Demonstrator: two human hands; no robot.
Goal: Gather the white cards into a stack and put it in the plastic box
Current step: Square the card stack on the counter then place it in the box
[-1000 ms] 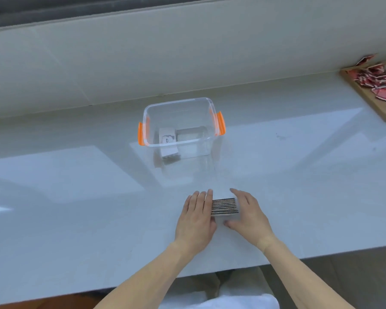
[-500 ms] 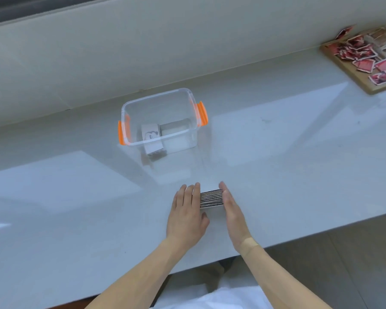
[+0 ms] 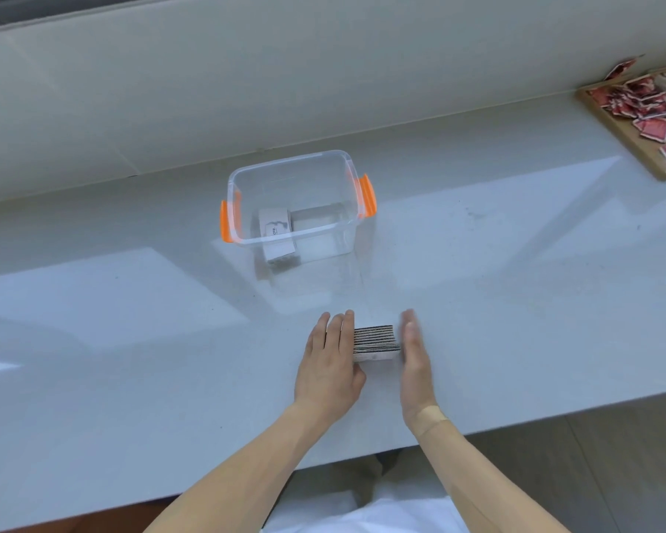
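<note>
- Head view: the stack of white cards (image 3: pixel 375 343) lies on the counter (image 3: pixel 131 340), well in front of the plastic box (image 3: pixel 297 209), which already holds a few cards (image 3: pixel 275 234).
- The left hand (image 3: pixel 329 365) lies flat, fingers together, its edge against the stack's left side; the right hand (image 3: pixel 414 359) stands on edge, open, just at the right side — neither pinches anything.
- To square it well, press both palms inward evenly, then grip the short sides before lifting toward the box.
- Against the earlier frame, the right hand has moved slightly off the stack — blurred — and the stack looks tidier.
</note>
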